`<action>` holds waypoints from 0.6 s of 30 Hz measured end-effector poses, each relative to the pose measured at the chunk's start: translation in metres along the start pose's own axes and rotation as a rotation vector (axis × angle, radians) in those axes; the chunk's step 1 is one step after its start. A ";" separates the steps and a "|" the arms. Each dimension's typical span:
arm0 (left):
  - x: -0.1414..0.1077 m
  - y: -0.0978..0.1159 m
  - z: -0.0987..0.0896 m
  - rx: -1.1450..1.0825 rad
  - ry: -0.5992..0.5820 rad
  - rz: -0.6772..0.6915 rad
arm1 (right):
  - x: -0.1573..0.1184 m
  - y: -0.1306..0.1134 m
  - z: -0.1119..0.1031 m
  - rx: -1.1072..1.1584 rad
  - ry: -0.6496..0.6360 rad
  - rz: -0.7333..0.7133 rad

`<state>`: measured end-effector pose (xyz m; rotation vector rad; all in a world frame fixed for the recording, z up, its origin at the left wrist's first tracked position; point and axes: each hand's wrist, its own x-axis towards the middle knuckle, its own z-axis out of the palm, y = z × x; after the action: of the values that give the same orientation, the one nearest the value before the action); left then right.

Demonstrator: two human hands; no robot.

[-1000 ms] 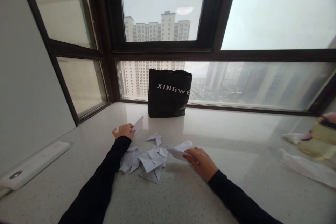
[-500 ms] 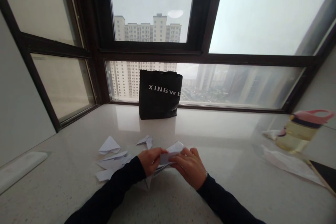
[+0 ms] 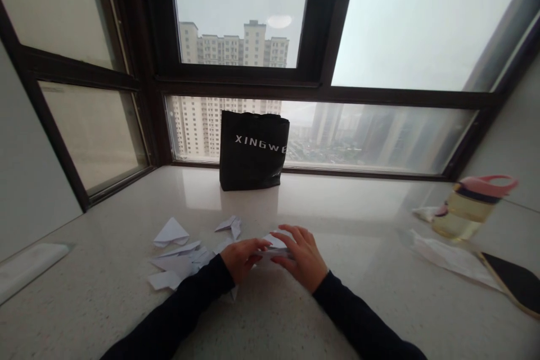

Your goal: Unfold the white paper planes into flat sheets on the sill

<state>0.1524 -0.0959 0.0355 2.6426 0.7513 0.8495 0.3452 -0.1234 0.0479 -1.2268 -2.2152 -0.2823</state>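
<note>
Between my two hands is a folded sheet of white paper (image 3: 276, 241), partly hidden by my fingers. My left hand (image 3: 242, 259) pinches its left side with thumb and forefinger. My right hand (image 3: 301, 256) grips the right side, fingers curved over the top and thumb below. Several folded white paper pieces (image 3: 179, 261) lie in a loose pile left of my left hand. A folded paper triangle (image 3: 171, 232) rests behind that pile, and another folded piece (image 3: 230, 225) lies just beyond my left hand.
A black bag (image 3: 254, 152) with white lettering stands by the window. At the right are a bottle with a pink lid (image 3: 470, 208), a white packet (image 3: 453, 259) and a dark flat phone-like object (image 3: 512, 281). A long white object (image 3: 31, 267) lies at the left edge.
The paper's raised flap has come down lower between my hands. My right-hand fingers have lifted and arched over its top. The view has shifted slightly to the right.
</note>
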 end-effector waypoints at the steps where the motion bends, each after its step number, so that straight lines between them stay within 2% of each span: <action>1: -0.001 0.000 0.001 0.015 -0.008 -0.002 | 0.000 0.001 0.000 0.008 -0.044 -0.012; 5: -0.001 -0.002 0.005 0.111 -0.033 -0.018 | -0.001 0.002 0.002 0.049 -0.179 -0.027; 12: 0.003 -0.004 0.011 0.302 -0.093 -0.027 | 0.000 0.000 0.003 -0.003 -0.163 -0.053; 18: 0.004 0.001 0.006 0.477 -0.132 -0.049 | -0.001 0.002 0.005 0.008 -0.150 -0.095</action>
<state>0.1595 -0.0952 0.0333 3.0339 1.0910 0.5236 0.3458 -0.1208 0.0426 -1.1747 -2.4048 -0.2250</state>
